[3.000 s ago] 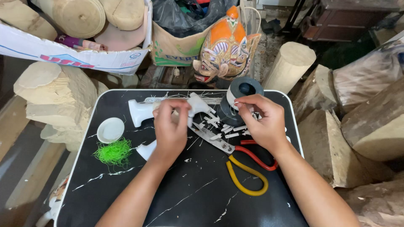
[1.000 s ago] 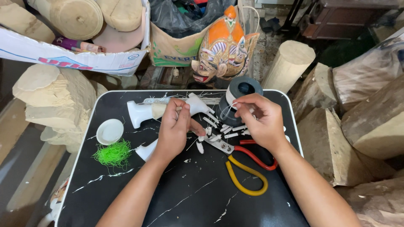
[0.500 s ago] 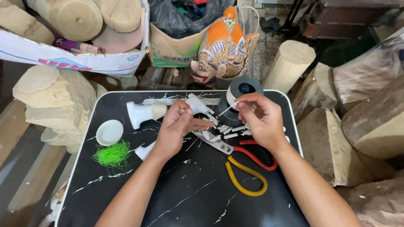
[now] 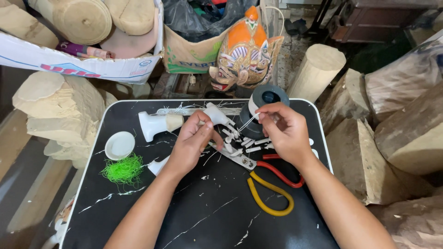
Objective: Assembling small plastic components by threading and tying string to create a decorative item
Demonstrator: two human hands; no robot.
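Your right hand [image 4: 285, 131] pinches a pale strip drawn off the black spool [image 4: 261, 107] standing at the far edge of the black marble-patterned table [image 4: 203, 216], fingers closed on the strip to keep it taut. Your left hand [image 4: 194, 140] curls shut around something too small to identify, beside the white carved figure [image 4: 159, 124]. Cut white pieces [image 4: 244, 146] and red-and-yellow-handled pliers [image 4: 265, 177] lie within reach between your hands
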